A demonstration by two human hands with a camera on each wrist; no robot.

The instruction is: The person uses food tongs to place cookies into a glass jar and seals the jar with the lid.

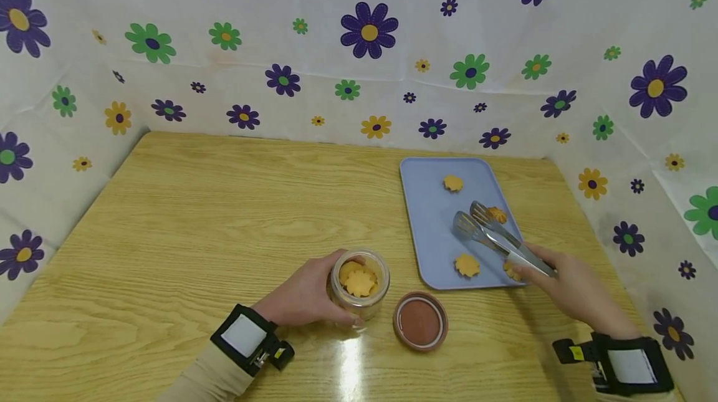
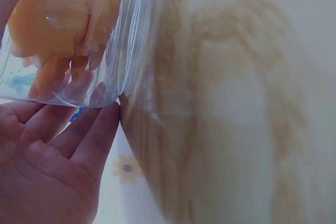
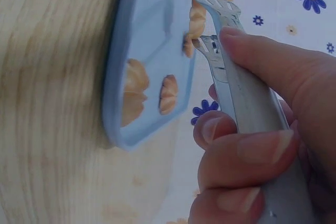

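A clear jar point(image 1: 381, 271) with several scalloped yellow cookies point(image 1: 360, 281) inside stands on the table. My left hand point(image 1: 308, 296) holds it round the side, the thumb along its near side; the left wrist view shows fingers point(image 2: 97, 135) at the jar's wall. Metal tongs point(image 1: 507, 249) are gripped in my right hand point(image 1: 578, 287), thumb on one arm. Over the blue tray point(image 1: 426, 221), their slotted tips are parted. One cookie point(image 1: 498, 215) lies close by one tip; whether they touch I cannot tell. Other cookies point(image 1: 467, 265) lie on the tray.
A reddish-brown round lid point(image 1: 421, 322) lies inside up on the table, between jar and tray. The wooden table point(image 1: 224, 202) stretches away to the left. Flower-printed cloth point(image 1: 252, 9) hangs along its back and both sides.
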